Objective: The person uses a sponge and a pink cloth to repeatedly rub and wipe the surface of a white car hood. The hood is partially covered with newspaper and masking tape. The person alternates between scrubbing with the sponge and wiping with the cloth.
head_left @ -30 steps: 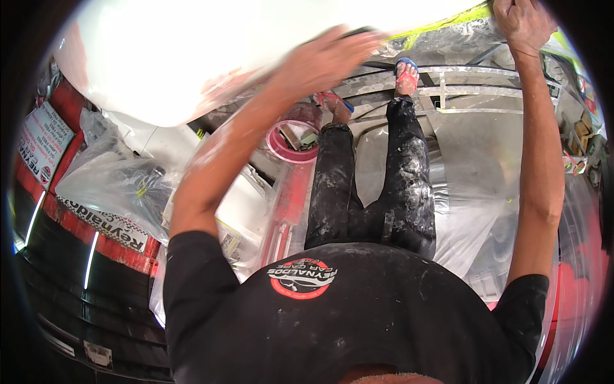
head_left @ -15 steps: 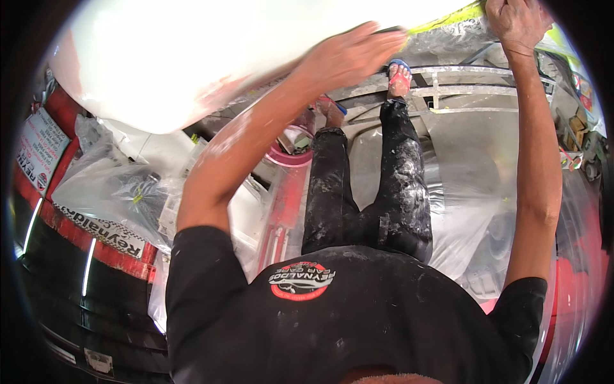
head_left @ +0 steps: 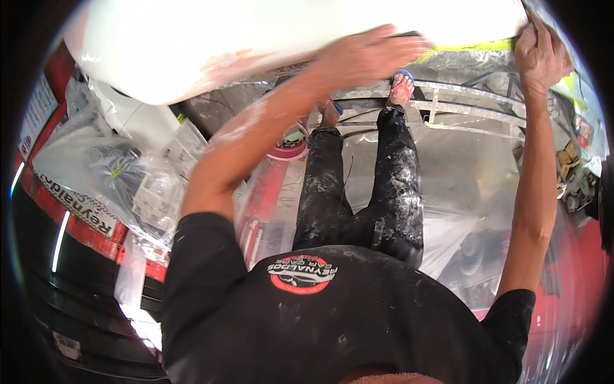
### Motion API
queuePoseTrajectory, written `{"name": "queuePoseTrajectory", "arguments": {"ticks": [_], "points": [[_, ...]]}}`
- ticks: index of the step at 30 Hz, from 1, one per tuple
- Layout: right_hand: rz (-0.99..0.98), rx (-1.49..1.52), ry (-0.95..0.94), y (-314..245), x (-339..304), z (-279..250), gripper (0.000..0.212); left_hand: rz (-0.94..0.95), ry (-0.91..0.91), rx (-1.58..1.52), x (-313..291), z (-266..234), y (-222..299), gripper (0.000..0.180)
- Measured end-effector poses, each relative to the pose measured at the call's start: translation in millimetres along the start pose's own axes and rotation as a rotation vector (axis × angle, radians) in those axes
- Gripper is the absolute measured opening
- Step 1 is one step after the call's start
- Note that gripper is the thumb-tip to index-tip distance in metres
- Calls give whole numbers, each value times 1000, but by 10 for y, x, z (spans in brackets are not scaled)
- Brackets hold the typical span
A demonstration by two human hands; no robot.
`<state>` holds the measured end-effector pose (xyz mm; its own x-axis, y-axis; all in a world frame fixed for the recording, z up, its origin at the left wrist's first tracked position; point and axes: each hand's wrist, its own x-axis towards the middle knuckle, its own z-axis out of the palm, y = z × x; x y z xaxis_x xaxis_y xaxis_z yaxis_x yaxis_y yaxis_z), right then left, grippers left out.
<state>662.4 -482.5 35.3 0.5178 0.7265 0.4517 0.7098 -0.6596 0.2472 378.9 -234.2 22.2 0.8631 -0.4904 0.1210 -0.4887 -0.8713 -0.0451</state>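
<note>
A glossy white curved panel (head_left: 256,32), like a car body part, spans the top of the view, with pinkish patches along its near edge. My left hand (head_left: 368,61) lies over that edge, fingers stretched together and blurred by motion. A dark flat pad (head_left: 408,34) shows past its fingers, pressed against the panel. To the right, my right hand (head_left: 540,57) grips the panel's right end with bent fingers; the fingertips are partly hidden. Yellow-green masking tape (head_left: 473,49) runs along the edge between the hands. White dust coats my left forearm.
Below the panel is a metal frame of rails (head_left: 470,96), near my sandalled foot (head_left: 401,88). A pink-rimmed bucket (head_left: 288,152) stands left of my legs. Plastic-wrapped parts (head_left: 121,166) lie at the left, with clear plastic sheeting (head_left: 448,237) at the right.
My left hand has slid a little right along the panel edge with the dark pad. My right hand sits farther right and lower in view, and the whole view has shifted slightly.
</note>
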Motion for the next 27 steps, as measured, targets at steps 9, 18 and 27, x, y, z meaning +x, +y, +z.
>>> {"name": "queuePoseTrajectory", "arguments": {"ticks": [9, 18, 27], "points": [[-90, 36, 120, 218, -148, 151, 18, -1140, 368, -230, -1868, 206, 69, 50], [13, 78, -80, 52, -13, -74, 32, -1864, 782, -632, 304, 117, 947, 80], [110, -21, -149, -205, 87, -125, 34, -2124, 1169, -763, -1418, 449, 35, 73]]}}
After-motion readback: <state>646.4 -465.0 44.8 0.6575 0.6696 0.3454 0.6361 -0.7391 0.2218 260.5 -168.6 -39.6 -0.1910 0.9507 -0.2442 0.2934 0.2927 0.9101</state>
